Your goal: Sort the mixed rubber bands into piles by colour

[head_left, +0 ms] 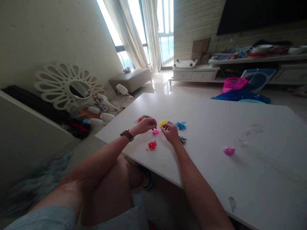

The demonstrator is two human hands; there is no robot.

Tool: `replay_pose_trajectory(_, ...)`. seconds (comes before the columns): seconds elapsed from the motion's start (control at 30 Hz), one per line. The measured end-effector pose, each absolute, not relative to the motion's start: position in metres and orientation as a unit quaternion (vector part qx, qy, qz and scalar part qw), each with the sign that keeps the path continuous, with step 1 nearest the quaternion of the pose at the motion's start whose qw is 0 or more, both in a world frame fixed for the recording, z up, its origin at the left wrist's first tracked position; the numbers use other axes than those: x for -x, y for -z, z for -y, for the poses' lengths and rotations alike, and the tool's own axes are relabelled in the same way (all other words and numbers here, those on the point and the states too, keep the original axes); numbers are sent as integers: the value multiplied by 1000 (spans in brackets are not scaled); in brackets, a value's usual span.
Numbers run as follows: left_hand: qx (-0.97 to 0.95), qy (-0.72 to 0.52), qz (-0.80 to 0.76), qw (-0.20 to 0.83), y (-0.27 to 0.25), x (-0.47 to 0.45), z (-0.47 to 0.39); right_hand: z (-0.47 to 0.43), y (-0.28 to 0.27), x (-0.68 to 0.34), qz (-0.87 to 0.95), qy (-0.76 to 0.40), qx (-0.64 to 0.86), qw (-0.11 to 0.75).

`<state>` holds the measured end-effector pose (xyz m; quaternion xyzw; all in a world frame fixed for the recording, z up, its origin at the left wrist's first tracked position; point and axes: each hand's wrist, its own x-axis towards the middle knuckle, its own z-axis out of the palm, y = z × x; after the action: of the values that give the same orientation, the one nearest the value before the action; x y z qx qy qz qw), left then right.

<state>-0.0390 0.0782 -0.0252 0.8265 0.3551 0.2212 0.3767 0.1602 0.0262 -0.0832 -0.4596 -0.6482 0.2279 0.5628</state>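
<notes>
Above the white table [206,121], my left hand [146,124] and my right hand [169,131] face each other with a small gap between. The fingers of both are pinched together; anything between them is too small to make out. Beyond them lies a pile of yellow rubber bands [162,122], with pink rubber bands [155,132] just below the gap. A mixed multicoloured pile [143,117] sits partly behind my left hand. Red rubber bands [152,145] lie closer to me. To the right of my right hand are blue rubber bands [181,126] and partly hidden black ones [182,140].
Farther right on the table stand a small pink container [229,150] and some clear plastic pieces [241,141]. A clear scrap [232,203] lies near the front edge. Beyond the table are a pink basket [233,84] and, at left, white lamp parts [106,117].
</notes>
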Motion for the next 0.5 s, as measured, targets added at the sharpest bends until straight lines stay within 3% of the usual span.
replay_pose_trajectory(0.5, -838, -197, -364, 355, 28, 41, -75, -29, 88, -161, 678, -221, 460, 530)
